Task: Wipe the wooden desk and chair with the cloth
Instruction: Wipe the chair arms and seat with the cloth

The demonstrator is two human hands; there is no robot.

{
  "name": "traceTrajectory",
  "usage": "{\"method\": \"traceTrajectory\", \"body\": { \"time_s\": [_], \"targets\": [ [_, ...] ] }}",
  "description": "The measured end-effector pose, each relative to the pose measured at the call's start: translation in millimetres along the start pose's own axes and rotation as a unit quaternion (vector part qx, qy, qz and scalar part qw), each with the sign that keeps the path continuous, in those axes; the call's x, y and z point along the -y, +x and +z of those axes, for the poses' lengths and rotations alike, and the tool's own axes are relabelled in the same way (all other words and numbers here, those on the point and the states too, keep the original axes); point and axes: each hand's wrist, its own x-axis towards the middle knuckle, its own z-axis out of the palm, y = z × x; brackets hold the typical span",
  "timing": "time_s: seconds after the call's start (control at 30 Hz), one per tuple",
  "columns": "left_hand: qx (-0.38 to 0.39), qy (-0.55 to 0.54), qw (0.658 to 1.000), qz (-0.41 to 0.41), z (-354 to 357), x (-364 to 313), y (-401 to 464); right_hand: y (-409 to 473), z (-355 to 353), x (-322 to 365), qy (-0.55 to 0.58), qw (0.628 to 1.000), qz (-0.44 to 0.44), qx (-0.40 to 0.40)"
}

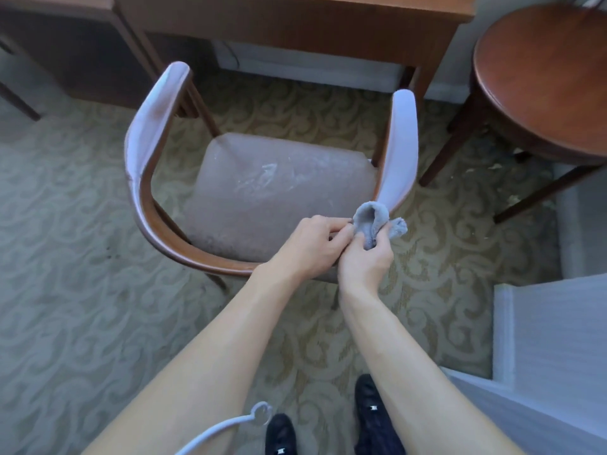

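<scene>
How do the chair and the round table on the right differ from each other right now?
The chair has a padded seat and curved, glossy arms; the round table has a bare, dark reddish wooden top. The chair faces the desk; the round table stands right of the desk. Both have wooden legs and stand on the patterned carpet.

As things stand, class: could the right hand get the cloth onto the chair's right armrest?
Probably yes. The right hand grips the cloth right beside the armrest, with nothing between them; the left hand also pinches the cloth.
</scene>
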Motion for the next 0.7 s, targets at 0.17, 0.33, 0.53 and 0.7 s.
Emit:
{"method": "traceTrajectory", "body": {
  "time_s": [0.17,0.33,0.53,0.7],
  "targets": [
    [-0.016,0.025,1.0,0.008,-25,27,-30,-19,14,-5,-0.023,0.999,-0.006,-0.037],
    [-0.014,0.046,0.999,0.018,-35,45,-41,-60,28,-16,-0.035,0.999,0.003,-0.036],
    [0.047,0.055,0.997,0.024,-31,36,-24,-94,35,-29,0.048,0.998,0.043,-0.007],
    [0.062,0.019,0.998,0.015,-29,37,-23,-39,18,-10,0.018,0.996,0.083,-0.006]
  ]
}}
